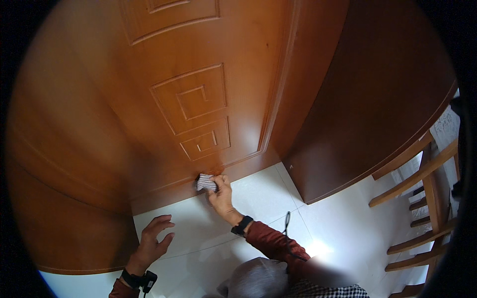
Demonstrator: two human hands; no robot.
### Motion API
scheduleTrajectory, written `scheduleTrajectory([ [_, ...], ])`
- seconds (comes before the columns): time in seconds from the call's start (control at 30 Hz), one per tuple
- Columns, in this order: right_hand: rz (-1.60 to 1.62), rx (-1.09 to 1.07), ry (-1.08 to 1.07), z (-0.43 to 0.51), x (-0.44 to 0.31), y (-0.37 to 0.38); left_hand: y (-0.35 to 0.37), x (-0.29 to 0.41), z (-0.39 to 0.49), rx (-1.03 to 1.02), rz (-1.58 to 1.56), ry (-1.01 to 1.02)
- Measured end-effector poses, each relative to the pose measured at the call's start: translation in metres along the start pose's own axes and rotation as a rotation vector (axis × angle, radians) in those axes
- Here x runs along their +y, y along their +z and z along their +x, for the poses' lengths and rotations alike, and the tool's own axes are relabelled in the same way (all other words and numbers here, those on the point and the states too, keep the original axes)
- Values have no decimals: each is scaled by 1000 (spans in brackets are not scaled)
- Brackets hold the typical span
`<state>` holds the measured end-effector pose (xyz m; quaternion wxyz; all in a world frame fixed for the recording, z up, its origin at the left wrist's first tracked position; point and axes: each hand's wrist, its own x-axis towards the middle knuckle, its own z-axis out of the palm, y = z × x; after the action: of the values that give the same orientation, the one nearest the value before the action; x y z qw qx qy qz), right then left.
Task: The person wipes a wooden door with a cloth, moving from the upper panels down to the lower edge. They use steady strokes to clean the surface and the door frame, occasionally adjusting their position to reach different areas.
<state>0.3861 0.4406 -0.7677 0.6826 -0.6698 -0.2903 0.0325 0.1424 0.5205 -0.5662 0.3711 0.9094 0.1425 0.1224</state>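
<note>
My right hand (222, 195) presses a small striped cloth (206, 182) against the bottom edge of a brown wooden cabinet door panel (246, 82) with carved square spiral grooves. A black strap circles that wrist, below a dark red sleeve. To the left, my left hand (154, 238) hangs in the air over the pale floor, fingers apart and holding nothing. Its wrist bears a black strap with a small black device (149, 281) on it. The far side of the cloth and part of my right fingers are hidden.
A dark brown wooden side panel (335, 123) stands to the right. Beyond it are wooden chair parts (417, 177) at the far right. Pale floor tiles (257, 190) lie below the door. A black cord loop (287, 221) is beside my right sleeve. A curved wooden panel (70, 223) is at left.
</note>
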Motion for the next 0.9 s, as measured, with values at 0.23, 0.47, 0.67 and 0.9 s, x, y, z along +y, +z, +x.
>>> scheduleTrajectory([
  [0.23,-144,351,151,49,36,-102,-17,-6,-12,65,118,-60],
  [0.47,-226,656,153,86,92,-162,-17,-21,-5,61,-15,-94],
  [0.67,52,322,291,8,96,-27,-5,-14,4,-11,23,-20],
  [0.9,532,-182,834,-1,96,30,-9,-24,-1,10,41,-31],
])
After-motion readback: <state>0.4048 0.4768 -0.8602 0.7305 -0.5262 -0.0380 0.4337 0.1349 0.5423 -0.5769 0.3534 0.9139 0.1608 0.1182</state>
